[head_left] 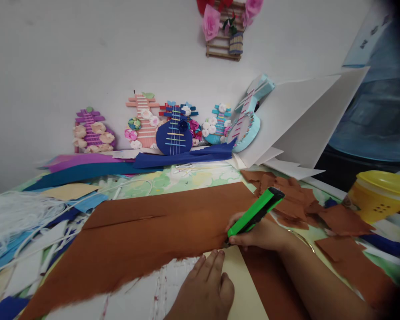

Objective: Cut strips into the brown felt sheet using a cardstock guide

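My right hand (258, 235) grips a green and black utility knife (255, 212), its tip lowered to the brown paper (160, 222) near the upper edge of a cream card (245, 280). My left hand (208, 282) lies flat with fingers stretched, pressing on the cream card's left side. The brown paper spreads wide across the table and has a ragged lower edge. Under that edge shows a white board (133, 298) with scored lines and reddish marks. The blade itself is mostly hidden behind my right fingers.
Torn brown pieces (286, 195) and a yellow-lidded tub (383, 193) are at the right. White cord (16, 222) and paper scraps heap up at the left. Several decorated paper lutes (174, 135) and white sheets (296, 106) lean against the back wall.
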`<state>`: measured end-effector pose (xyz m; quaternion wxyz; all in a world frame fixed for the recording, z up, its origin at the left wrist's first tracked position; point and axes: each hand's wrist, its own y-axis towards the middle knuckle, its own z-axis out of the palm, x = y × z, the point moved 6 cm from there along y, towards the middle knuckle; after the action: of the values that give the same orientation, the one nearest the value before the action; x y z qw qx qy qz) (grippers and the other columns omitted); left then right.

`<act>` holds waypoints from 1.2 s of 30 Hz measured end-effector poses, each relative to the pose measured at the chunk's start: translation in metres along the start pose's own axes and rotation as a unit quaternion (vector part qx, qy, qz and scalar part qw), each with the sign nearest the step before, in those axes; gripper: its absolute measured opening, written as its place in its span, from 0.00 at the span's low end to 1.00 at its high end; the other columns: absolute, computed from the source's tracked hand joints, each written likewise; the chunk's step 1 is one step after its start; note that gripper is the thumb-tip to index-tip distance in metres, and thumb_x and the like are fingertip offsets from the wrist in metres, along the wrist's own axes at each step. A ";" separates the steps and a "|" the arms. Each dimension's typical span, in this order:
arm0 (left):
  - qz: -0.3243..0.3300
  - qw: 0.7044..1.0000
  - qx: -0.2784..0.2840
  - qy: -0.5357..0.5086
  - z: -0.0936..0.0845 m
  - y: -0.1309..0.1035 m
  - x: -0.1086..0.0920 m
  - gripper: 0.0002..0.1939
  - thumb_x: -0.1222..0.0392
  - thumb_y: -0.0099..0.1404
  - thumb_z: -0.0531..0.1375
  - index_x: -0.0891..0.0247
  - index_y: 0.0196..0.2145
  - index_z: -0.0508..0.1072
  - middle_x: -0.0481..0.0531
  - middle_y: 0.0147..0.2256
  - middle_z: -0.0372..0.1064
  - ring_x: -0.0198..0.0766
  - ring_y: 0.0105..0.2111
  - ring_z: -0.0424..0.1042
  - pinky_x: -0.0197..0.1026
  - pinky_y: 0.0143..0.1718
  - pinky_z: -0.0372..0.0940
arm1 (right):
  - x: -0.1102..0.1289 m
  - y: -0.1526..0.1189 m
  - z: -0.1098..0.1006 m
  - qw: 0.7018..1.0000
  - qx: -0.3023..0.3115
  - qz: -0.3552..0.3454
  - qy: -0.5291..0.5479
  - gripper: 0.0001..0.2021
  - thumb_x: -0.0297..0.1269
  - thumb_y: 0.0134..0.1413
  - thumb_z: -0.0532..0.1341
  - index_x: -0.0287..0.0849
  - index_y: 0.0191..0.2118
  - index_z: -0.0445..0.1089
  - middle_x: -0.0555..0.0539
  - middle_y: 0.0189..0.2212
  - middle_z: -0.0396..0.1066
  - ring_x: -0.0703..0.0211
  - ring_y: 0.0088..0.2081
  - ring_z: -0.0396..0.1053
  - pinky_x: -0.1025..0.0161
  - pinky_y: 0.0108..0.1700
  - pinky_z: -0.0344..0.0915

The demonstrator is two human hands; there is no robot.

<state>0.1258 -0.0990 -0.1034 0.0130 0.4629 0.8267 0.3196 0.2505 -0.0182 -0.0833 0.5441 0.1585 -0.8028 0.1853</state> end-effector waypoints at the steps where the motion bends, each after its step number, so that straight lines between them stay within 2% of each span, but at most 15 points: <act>1: -0.002 1.000 -0.006 0.001 -0.001 0.000 0.000 0.08 0.68 0.62 0.47 0.65 0.29 0.65 0.60 0.42 0.68 0.45 0.43 0.67 0.43 0.41 0.63 | 0.000 0.000 0.000 1.000 -0.001 0.001 -0.001 0.12 0.40 0.41 0.63 0.40 0.32 0.66 0.52 0.23 0.66 0.69 0.20 0.62 0.71 0.21 0.60; 4: 0.003 1.000 -0.006 0.009 -0.004 0.000 0.002 0.09 0.69 0.62 0.46 0.65 0.31 0.65 0.60 0.42 0.68 0.44 0.42 0.67 0.42 0.41 0.63 | 0.001 -0.002 -0.001 1.000 0.006 -0.008 0.006 0.12 0.40 0.40 0.64 0.39 0.31 0.65 0.52 0.22 0.66 0.69 0.20 0.62 0.71 0.21 0.60; 8: 0.056 0.996 0.065 0.021 -0.002 0.000 0.000 0.13 0.68 0.62 0.45 0.65 0.43 0.63 0.61 0.43 0.67 0.45 0.43 0.67 0.43 0.39 0.65 | 0.001 -0.004 -0.010 0.999 -0.026 -0.027 0.002 0.12 0.40 0.39 0.64 0.39 0.31 0.66 0.52 0.22 0.65 0.68 0.20 0.62 0.71 0.19 0.59; 12: 0.070 0.990 0.122 0.020 0.002 0.002 0.001 0.19 0.65 0.61 0.47 0.65 0.50 0.59 0.61 0.45 0.65 0.47 0.44 0.66 0.43 0.39 0.65 | -0.003 -0.003 -0.011 0.999 -0.033 -0.021 -0.002 0.11 0.40 0.39 0.64 0.38 0.29 0.66 0.53 0.20 0.64 0.69 0.18 0.60 0.71 0.18 0.58; 20: 0.076 0.979 0.187 -0.006 0.009 0.003 0.001 0.18 0.65 0.65 0.43 0.64 0.51 0.60 0.63 0.46 0.64 0.49 0.45 0.64 0.45 0.39 0.65 | -0.006 -0.003 -0.014 0.999 -0.023 -0.027 0.028 0.13 0.39 0.36 0.66 0.39 0.31 0.66 0.53 0.20 0.64 0.68 0.18 0.60 0.70 0.19 0.58; 25: 0.043 0.977 0.194 -0.070 0.017 -0.006 0.004 0.20 0.65 0.66 0.43 0.63 0.55 0.56 0.61 0.52 0.56 0.50 0.51 0.56 0.47 0.46 0.60 | 0.001 -0.008 -0.016 0.998 -0.035 -0.040 -0.030 0.11 0.37 0.39 0.64 0.40 0.31 0.67 0.52 0.23 0.66 0.68 0.20 0.61 0.70 0.20 0.59; 28: 0.018 0.968 0.223 -0.114 0.020 -0.008 0.005 0.20 0.64 0.66 0.44 0.63 0.55 0.55 0.60 0.54 0.52 0.51 0.53 0.53 0.49 0.48 0.58 | 0.005 -0.010 -0.016 0.996 -0.040 -0.043 -0.065 0.08 0.35 0.40 0.63 0.40 0.29 0.66 0.53 0.21 0.64 0.68 0.20 0.61 0.71 0.19 0.58; 32: -0.005 0.951 0.275 -0.139 0.021 -0.005 0.005 0.20 0.62 0.65 0.44 0.65 0.55 0.57 0.62 0.54 0.52 0.55 0.52 0.53 0.52 0.48 0.56 | 0.006 -0.009 -0.013 0.998 -0.016 -0.039 -0.049 0.06 0.34 0.41 0.62 0.40 0.28 0.66 0.54 0.20 0.63 0.68 0.19 0.60 0.71 0.19 0.58; 36: -0.001 0.949 0.283 -0.138 0.023 -0.004 0.005 0.20 0.64 0.66 0.42 0.63 0.55 0.55 0.60 0.55 0.51 0.52 0.53 0.51 0.51 0.49 0.55 | 0.005 -0.010 -0.016 0.998 -0.015 -0.046 -0.038 0.10 0.37 0.39 0.64 0.40 0.31 0.67 0.52 0.23 0.64 0.67 0.20 0.61 0.70 0.20 0.59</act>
<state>0.1269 -0.0847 -0.1221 -0.0041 0.4863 0.8738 0.0057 0.2665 -0.0201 -0.0718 0.5232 0.1938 -0.8177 0.1420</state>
